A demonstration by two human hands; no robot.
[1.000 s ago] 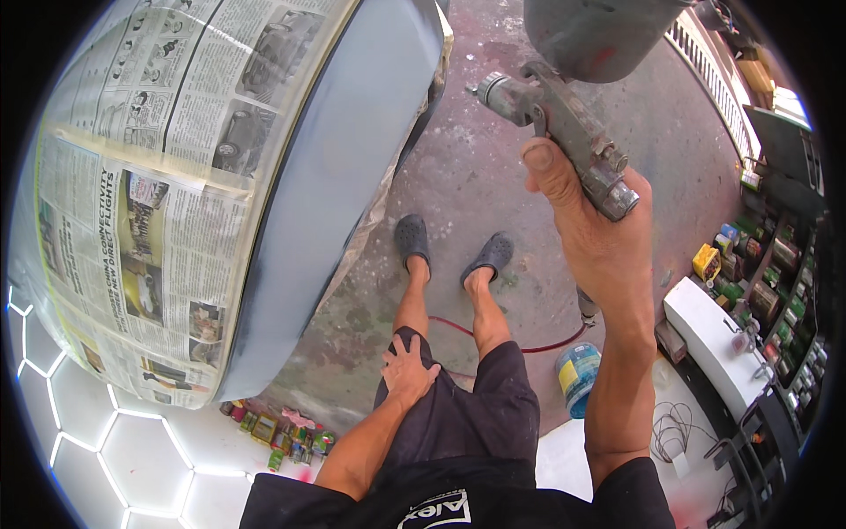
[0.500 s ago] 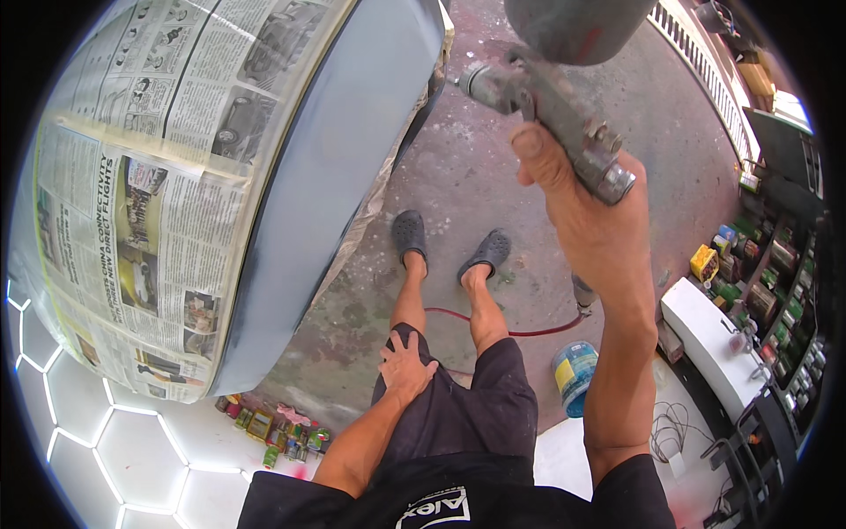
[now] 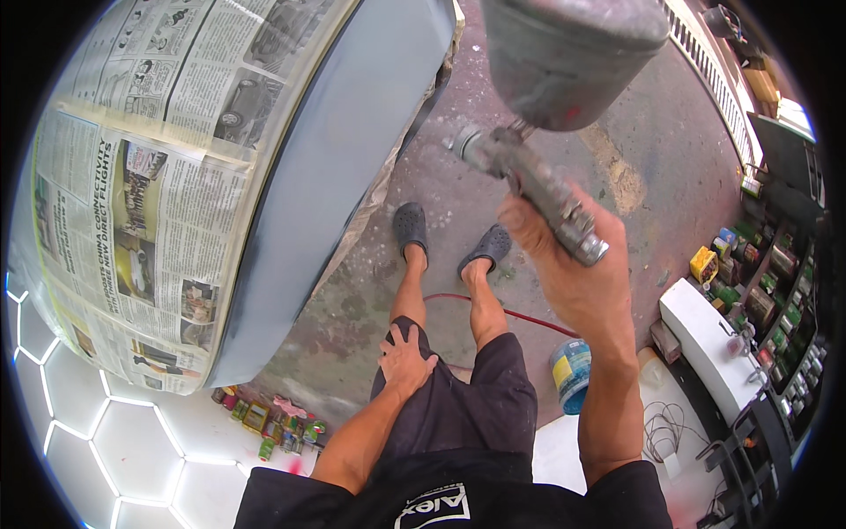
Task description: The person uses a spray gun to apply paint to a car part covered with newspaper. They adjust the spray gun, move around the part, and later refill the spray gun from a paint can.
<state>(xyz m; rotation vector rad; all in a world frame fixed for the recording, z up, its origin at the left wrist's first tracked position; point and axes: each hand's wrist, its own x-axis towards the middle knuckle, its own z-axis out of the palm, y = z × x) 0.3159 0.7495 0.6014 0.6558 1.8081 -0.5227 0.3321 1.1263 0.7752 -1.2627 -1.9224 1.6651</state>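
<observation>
My right hand (image 3: 586, 273) is wrapped around the handle of a metal spray gun (image 3: 542, 189), held up in front of me. A large grey paint cup (image 3: 573, 70) sits on top of the gun, partly past the upper edge. The nozzle points left, toward a grey-primed vehicle panel (image 3: 352, 132), with a gap between them. My left hand (image 3: 405, 360) lies on my left thigh, fingers spread, holding nothing. Sheets of newspaper (image 3: 194, 176) are taped over the vehicle beside the grey panel. The fingers at the trigger are hidden.
A red air hose (image 3: 520, 316) runs across the stained floor behind my feet. At my right stand a blue bucket (image 3: 571, 377), a white bench (image 3: 709, 339) and shelves of cans (image 3: 775, 291). Several small cans (image 3: 269, 428) cluster at the lower left.
My right hand has brought the spray gun lower in the view and slightly left, so more of its cup shows. My left hand stays on my thigh.
</observation>
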